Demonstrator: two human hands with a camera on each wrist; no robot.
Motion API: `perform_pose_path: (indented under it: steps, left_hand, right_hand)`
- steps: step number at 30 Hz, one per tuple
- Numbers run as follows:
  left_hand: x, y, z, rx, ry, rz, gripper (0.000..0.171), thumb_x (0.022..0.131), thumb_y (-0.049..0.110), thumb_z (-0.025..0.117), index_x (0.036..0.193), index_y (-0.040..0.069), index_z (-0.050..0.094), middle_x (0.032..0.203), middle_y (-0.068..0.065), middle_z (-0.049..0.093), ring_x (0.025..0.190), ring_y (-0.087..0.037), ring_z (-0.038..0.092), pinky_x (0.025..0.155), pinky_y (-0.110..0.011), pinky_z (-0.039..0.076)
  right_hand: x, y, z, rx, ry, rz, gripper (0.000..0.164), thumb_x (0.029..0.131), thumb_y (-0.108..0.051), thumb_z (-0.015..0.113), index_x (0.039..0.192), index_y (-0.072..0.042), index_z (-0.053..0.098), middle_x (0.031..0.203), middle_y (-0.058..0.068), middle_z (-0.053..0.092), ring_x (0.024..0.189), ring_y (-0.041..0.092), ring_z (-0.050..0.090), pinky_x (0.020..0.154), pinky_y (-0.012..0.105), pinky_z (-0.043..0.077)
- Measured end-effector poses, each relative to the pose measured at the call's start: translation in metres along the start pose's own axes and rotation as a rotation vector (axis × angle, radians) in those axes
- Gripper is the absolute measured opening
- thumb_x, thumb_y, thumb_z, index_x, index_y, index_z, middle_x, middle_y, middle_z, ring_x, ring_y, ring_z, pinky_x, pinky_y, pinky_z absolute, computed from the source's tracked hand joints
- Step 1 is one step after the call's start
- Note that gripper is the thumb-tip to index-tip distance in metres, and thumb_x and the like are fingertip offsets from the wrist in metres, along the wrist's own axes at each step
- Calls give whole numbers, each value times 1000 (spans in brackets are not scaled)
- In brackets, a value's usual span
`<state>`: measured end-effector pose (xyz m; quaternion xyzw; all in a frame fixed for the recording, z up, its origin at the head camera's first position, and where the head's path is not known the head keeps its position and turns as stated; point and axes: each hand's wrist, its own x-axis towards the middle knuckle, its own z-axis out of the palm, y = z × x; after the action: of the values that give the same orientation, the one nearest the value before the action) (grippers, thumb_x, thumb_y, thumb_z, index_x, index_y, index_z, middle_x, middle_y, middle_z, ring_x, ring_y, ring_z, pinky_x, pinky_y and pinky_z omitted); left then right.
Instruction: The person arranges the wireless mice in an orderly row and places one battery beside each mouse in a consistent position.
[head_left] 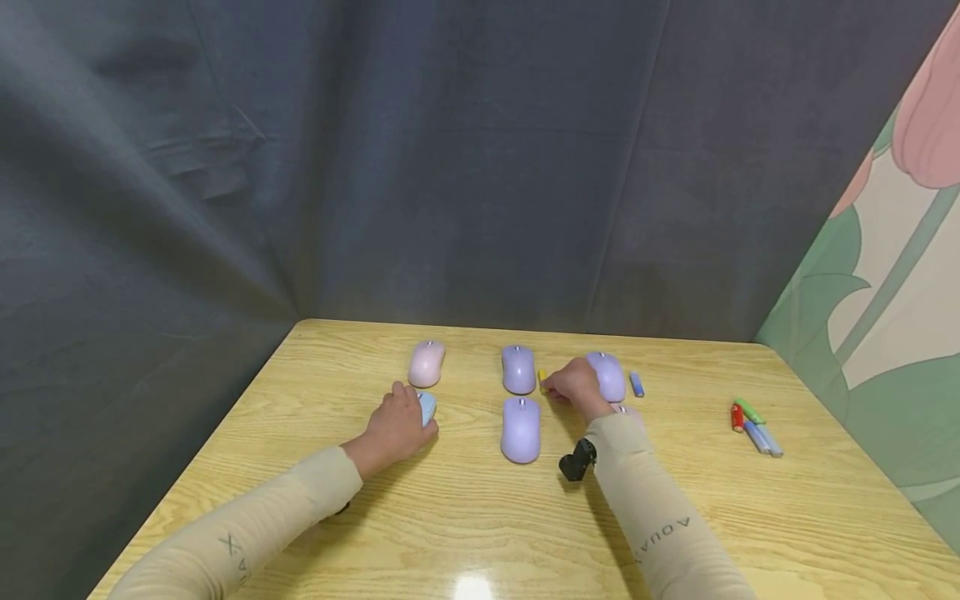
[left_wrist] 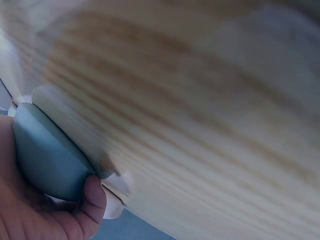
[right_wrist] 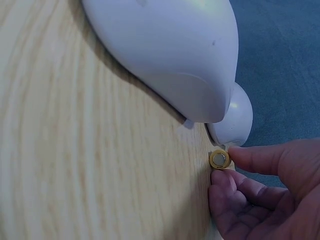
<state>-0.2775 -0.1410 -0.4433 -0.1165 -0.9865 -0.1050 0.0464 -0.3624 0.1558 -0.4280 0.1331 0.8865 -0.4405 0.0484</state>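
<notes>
My left hand (head_left: pixel 397 423) grips a light blue computer mouse (head_left: pixel 427 407) on the wooden table, covering much of it. The left wrist view shows the thumb against the side of the blue mouse (left_wrist: pixel 50 155). Farther right, my right hand (head_left: pixel 576 382) pinches a small yellow battery (head_left: pixel 542 379) between thumb and fingers. Its round metal end faces the right wrist camera, where the yellow battery (right_wrist: pixel 220 159) is low beside the mice. A purple mouse (head_left: pixel 518 369) stands just left of it, and another purple mouse (head_left: pixel 521 430) lies nearer me.
Behind the blue mouse lies a pink mouse (head_left: pixel 427 364). Right of my right hand are a purple mouse (head_left: pixel 609 377), a blue battery (head_left: pixel 637 384) and a pinkish mouse (head_left: pixel 627 410) partly hidden by my wrist. Red (head_left: pixel 737 417), green (head_left: pixel 748 410) and blue batteries (head_left: pixel 763 438) cluster at right.
</notes>
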Motion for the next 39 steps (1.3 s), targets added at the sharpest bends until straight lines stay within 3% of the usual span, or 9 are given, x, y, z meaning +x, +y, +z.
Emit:
perform_pose_path:
  steps: [15, 19, 26, 32, 39]
  left_hand:
    - [1, 0, 1, -5, 7, -3, 52, 87, 30, 58, 103, -17, 47, 86, -18, 40, 67, -23, 46, 51, -35, 48]
    - [1, 0, 2, -6, 6, -1, 51, 86, 30, 58, 104, -17, 47, 87, -18, 40, 67, -23, 46, 51, -36, 48]
    - [1, 1, -1, -15, -3, -11, 53, 87, 32, 58, 104, -17, 47, 86, -17, 39, 67, -23, 46, 51, -35, 48]
    - [0, 0, -1, -5, 1, -10, 53, 87, 32, 58, 105, -17, 47, 87, -18, 40, 68, -23, 47, 52, -35, 48]
    - [0, 0, 0, -11, 7, -10, 52, 86, 31, 58, 105, -17, 47, 88, -19, 40, 68, -24, 47, 53, -37, 49]
  right_hand:
    - [-3, 0, -12, -18, -36, -41, 17, 81, -8, 75, 83, 8, 71, 63, 10, 66, 54, 15, 62, 55, 27, 51]
    - [-7, -4, -23, -22, -39, -59, 18, 84, -11, 72, 84, 7, 70, 65, 8, 65, 58, 15, 62, 60, 29, 53]
    - [-19, -12, -46, 106, -43, -115, 23, 84, -9, 72, 95, 11, 69, 68, 7, 66, 69, 23, 68, 72, 39, 56]
    - [-30, -16, -67, 85, -56, -153, 30, 86, -13, 70, 102, 12, 68, 74, 7, 68, 78, 27, 68, 77, 41, 55]
    - [-35, -8, -88, 134, -97, -173, 35, 88, -13, 68, 109, 16, 65, 78, 7, 69, 73, 17, 66, 75, 38, 56]
